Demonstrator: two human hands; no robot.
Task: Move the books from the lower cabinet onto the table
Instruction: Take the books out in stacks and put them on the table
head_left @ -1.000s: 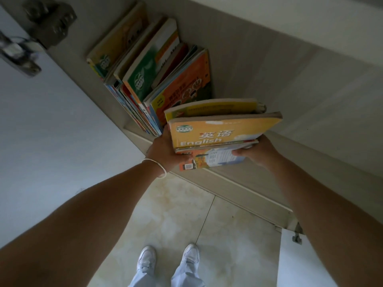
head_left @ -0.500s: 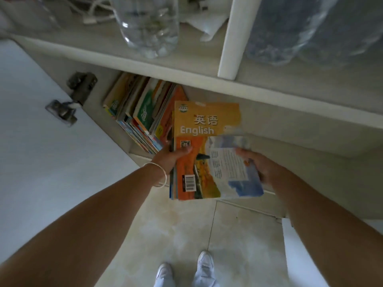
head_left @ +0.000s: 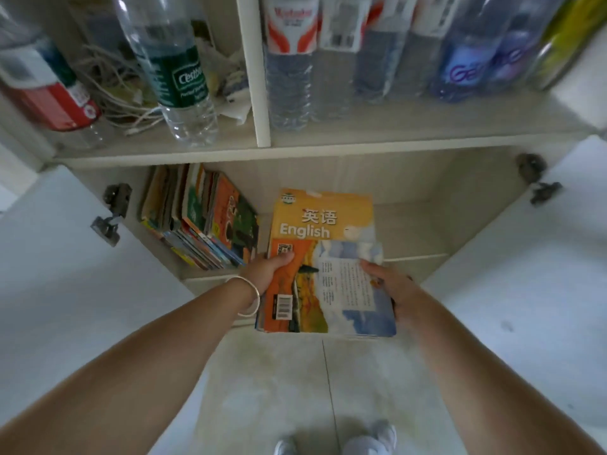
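Before the open cabinet (head_left: 328, 149), with more books (head_left: 200, 218) leaning at its lower left corner, left hand (head_left: 267, 269) and right hand (head_left: 391, 284) clamp the stack (head_left: 323, 257) by opposite edges; keep it level and squeezed so the loose top book cannot slide.

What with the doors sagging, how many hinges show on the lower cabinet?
2. The left hinge sits where the left door meets the cabinet wall; the right hinge sits likewise at the right door. Lower ones may be hidden.
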